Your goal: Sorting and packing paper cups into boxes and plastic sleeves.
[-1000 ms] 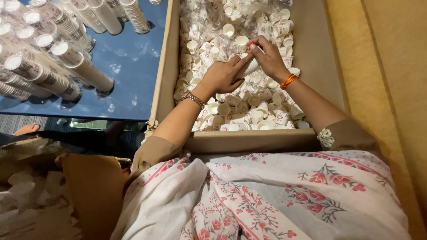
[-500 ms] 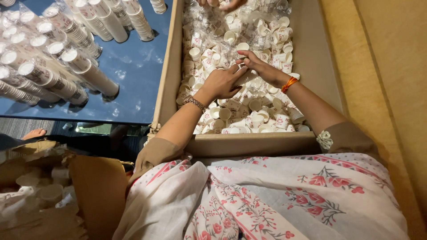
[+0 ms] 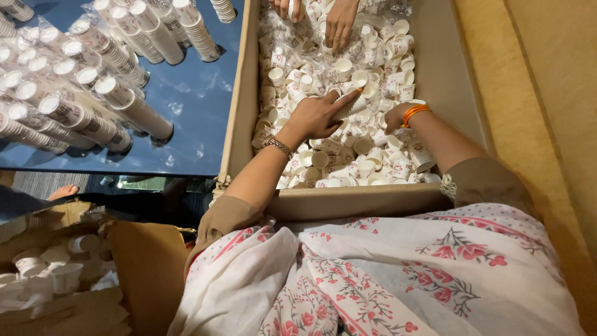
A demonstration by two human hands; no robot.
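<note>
The left hand (image 3: pixel 320 115) pinches a short stack of small white paper cups (image 3: pixel 348 106) between its fingers, above the heap of loose cups in the large brown cardboard box (image 3: pixel 239 124). The right hand (image 3: pixel 395 118) dips among them, fingers hidden. Plastic-wrapped cup sleeves (image 3: pixel 134 109) lie on the glossy blue counter (image 3: pixel 186 102).

blue table (image 3: pixel 186 112) — wrapped cup stacks (image 3: pixel 118 99) lying on it | brown carton (image 3: pixel 143 274) lower left — crumpled cups (image 3: pixel 50 270) inside

Brown sleeves (image 3: pixel 479 180), floral white scarf (image 3: pixel 373 280), orange bangle (image 3: pixel 413 113), perhaps metal bracelet (image 3: pixel 278 145).
</note>
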